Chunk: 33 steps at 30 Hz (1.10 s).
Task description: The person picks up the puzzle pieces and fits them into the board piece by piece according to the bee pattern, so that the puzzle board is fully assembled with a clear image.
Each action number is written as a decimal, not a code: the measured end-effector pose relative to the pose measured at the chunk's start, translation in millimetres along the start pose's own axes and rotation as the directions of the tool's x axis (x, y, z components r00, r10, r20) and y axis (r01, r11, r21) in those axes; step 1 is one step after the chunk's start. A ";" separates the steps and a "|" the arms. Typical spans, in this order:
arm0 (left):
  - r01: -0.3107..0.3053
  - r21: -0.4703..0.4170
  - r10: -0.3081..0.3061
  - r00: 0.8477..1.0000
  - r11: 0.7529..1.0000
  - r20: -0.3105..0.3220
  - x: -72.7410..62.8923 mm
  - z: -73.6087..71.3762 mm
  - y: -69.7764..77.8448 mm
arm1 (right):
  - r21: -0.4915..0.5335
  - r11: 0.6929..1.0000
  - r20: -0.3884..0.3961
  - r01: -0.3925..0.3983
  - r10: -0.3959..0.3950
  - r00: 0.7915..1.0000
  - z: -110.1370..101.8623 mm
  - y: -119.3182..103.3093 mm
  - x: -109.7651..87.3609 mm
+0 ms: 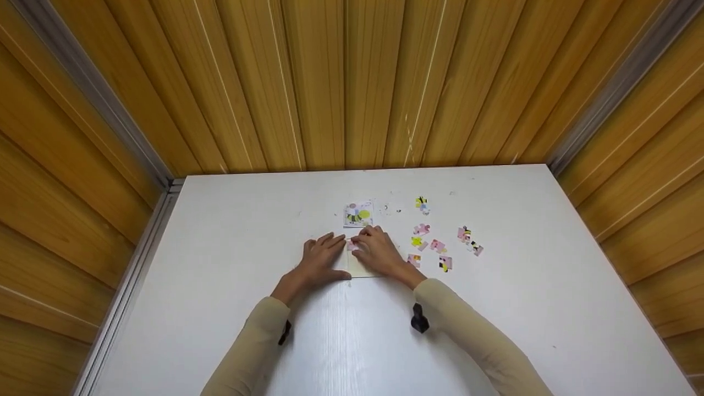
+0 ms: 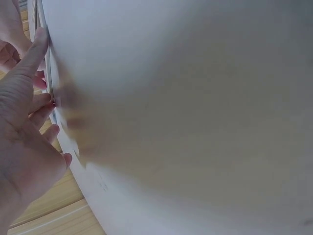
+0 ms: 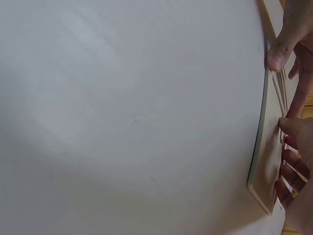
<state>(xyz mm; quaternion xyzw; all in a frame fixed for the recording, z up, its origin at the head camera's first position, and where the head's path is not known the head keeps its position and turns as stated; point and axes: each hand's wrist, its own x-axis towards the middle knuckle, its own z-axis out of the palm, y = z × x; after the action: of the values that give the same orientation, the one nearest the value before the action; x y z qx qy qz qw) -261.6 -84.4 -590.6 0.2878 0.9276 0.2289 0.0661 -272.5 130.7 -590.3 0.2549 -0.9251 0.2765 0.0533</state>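
Note:
In the head view a shallow wooden puzzle tray [image 1: 360,268] lies on the white table. My left hand [image 1: 323,259] rests along its left side, thumb at the near corner and fingers fairly straight toward the far corner. My right hand [image 1: 379,252] reaches over the tray from the right. Its thumb and fingers pinch a pink puzzle piece [image 1: 352,246] at the tray's far left part; the hand covers much of the tray. The left wrist view shows the left thumb [image 2: 36,51] against the tray's edge. In the right wrist view the tray's raised rim [image 3: 259,142] shows beside both hands.
A bee picture card [image 1: 358,214] lies just beyond the tray. Several loose puzzle pieces are scattered to the right, among them a yellow one [image 1: 418,242] and a pink one [image 1: 445,263]. Wood-look panels [image 1: 363,82] stand behind the table [image 1: 247,220].

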 end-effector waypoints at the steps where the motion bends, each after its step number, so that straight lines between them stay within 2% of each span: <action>1: -0.001 -0.006 0.001 1.000 1.000 -0.004 -0.7 0.0 0.1 | -0.004 1.000 -0.001 0.002 -0.002 1.000 0.4 -0.6 0.2; 9: -0.002 -0.011 0.002 1.000 1.000 -0.016 -5.9 -2.4 -0.4 | -0.007 1.000 -0.005 0.015 -0.015 1.000 2.6 -5.1 1.7; 15: -0.022 -0.005 0.022 0.999 1.000 -0.025 -6.9 -2.6 -0.5 | -0.037 0.999 -0.009 -0.019 0.018 1.000 3.2 -7.2 0.1; 22: -0.019 0.001 0.019 1.000 1.000 -0.014 -4.7 -2.0 0.7 | -0.030 0.999 -0.018 -0.024 0.024 1.000 2.3 -7.4 -0.3; 29: -0.008 0.007 0.008 1.000 1.000 -0.007 -0.8 -1.4 1.2 | -0.052 0.999 -0.065 0.001 -0.004 0.998 4.1 -5.1 -0.3; 33: 0.000 -0.014 0.000 1.000 1.000 -0.006 -0.2 -1.4 2.7 | -0.033 0.999 -0.037 -0.024 0.023 0.999 3.4 -3.5 -0.7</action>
<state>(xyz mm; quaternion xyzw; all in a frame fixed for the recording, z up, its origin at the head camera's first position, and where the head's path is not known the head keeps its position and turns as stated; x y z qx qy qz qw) -260.4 -83.0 -588.1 0.2869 0.9261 0.2361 0.0653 -270.0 126.7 -591.7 0.2379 -0.9314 0.2663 0.0712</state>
